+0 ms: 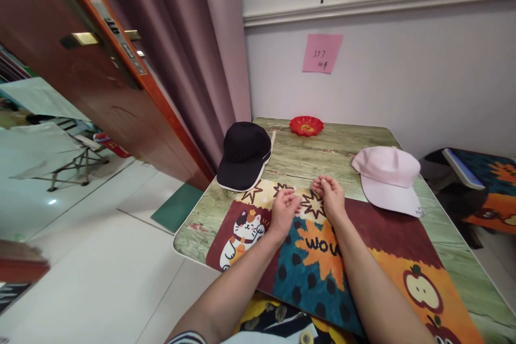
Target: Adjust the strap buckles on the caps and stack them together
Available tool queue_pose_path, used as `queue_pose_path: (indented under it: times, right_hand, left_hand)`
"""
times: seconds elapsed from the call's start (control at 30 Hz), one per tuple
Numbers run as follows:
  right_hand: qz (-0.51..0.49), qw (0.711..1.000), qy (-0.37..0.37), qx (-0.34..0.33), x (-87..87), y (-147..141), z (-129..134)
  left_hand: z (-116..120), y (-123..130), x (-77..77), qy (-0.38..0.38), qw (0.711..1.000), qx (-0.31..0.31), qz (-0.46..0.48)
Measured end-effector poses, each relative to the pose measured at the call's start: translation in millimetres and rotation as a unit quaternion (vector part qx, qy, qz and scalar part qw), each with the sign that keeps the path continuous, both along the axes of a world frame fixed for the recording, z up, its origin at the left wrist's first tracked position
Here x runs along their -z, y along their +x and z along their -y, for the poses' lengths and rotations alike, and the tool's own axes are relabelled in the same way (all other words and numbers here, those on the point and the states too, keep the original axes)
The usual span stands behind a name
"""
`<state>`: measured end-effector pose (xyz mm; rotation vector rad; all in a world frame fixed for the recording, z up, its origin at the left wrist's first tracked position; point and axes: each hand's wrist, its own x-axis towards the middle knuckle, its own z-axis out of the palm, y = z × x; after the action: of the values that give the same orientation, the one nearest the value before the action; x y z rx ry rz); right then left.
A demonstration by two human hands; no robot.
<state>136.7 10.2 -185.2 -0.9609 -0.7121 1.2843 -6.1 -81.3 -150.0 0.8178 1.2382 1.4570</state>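
Over the printed mat (397, 228), my left hand (285, 208) hovers or rests with loosely curled fingers apart and nothing visible in it. Close by on the right, my right hand (330, 193) has its fingers lightly bent, also with nothing visible in it. A black cap (245, 153) with a white-edged brim lies beyond my left hand, near the table's left edge. To the right of my right hand sits a pale pink cap (391, 174), its brim over the mat's far edge. Neither hand touches a cap.
A red scalloped dish (307, 126) stands at the back of the wood-patterned table (318, 153). On the wall is a pink note (322, 54). A curtain (193, 48) and an open door (92, 64) are at left; a stool (489, 188) stands at right.
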Motion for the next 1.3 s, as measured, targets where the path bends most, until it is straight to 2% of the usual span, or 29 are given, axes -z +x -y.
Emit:
queue_pose_path:
  times: [0.1, 0.2, 0.27, 0.33, 0.63, 0.83, 1.0, 1.13, 1.3]
  right_hand:
    - [0.015, 1.000, 0.006, -0.011, 0.7, -1.6, 0.8]
    - [0.025, 1.000, 0.006, -0.014, 2.0, -3.0, -0.8]
    - [0.031, 0.999, 0.004, -0.016, 2.5, -3.2, -1.6]
    - [0.037, 0.999, 0.004, -0.018, 2.5, -3.1, -1.2]
    - [0.048, 0.999, 0.014, -0.018, 2.0, -2.6, 1.0]
    - [0.046, 0.999, 0.013, -0.023, 3.5, -2.7, -0.6]
    - [0.042, 0.998, 0.017, -0.039, -0.6, -1.9, 0.6]
    - [0.036, 0.996, 0.023, -0.074, -8.1, -1.9, 3.8]
    - [0.003, 0.990, 0.018, -0.140, -20.4, -2.0, 9.0]
  left_hand:
    - [10.0, -28.7, -10.7, -0.019, 0.990, -0.113, 0.082]
    - [18.8, -66.0, -18.3, -0.012, 0.967, -0.220, 0.127]
    - [20.8, -86.9, -22.0, -0.008, 0.955, -0.263, 0.138]
    - [19.7, -100.8, -25.6, -0.009, 0.949, -0.279, 0.146]
    - [11.0, -115.1, -46.4, 0.008, 0.948, -0.276, 0.156]
    - [-19.9, -129.6, -71.9, 0.035, 0.928, -0.258, 0.268]
    - [-37.8, -131.0, -87.7, 0.027, 0.934, -0.225, 0.276]
    - [-36.2, -112.1, -87.8, 0.057, 0.943, -0.141, 0.297]
    - [-27.5, -74.7, -70.2, 0.043, 0.963, -0.054, 0.262]
